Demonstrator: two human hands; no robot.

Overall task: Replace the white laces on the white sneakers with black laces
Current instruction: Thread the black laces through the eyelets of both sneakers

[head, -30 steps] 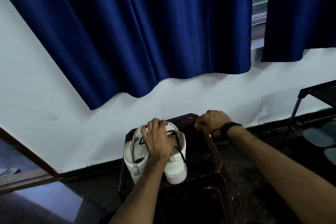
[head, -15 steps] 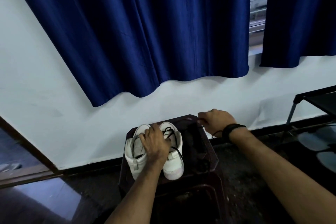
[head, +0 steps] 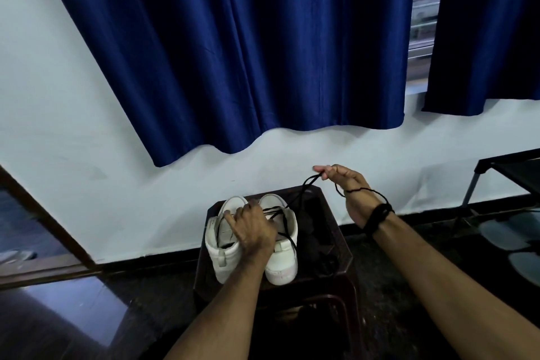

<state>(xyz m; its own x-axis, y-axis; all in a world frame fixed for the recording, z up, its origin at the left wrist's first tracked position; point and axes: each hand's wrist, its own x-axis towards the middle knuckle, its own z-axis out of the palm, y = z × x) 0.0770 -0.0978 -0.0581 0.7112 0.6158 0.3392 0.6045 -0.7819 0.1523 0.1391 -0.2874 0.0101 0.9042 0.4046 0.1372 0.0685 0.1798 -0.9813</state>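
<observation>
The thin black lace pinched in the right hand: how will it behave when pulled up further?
The thin black lace probably stays floppy: it sags and loops below the right hand. It seems light, held by fingertips alone. It may drag on the white sneakers, which the left hand presses down.

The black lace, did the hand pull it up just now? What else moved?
Yes. The right hand rose from the stool's back edge, pinching the black lace and drawing it up off the white sneakers. The left hand stayed pressed on top of the sneakers, which kept their place on the stool.
</observation>
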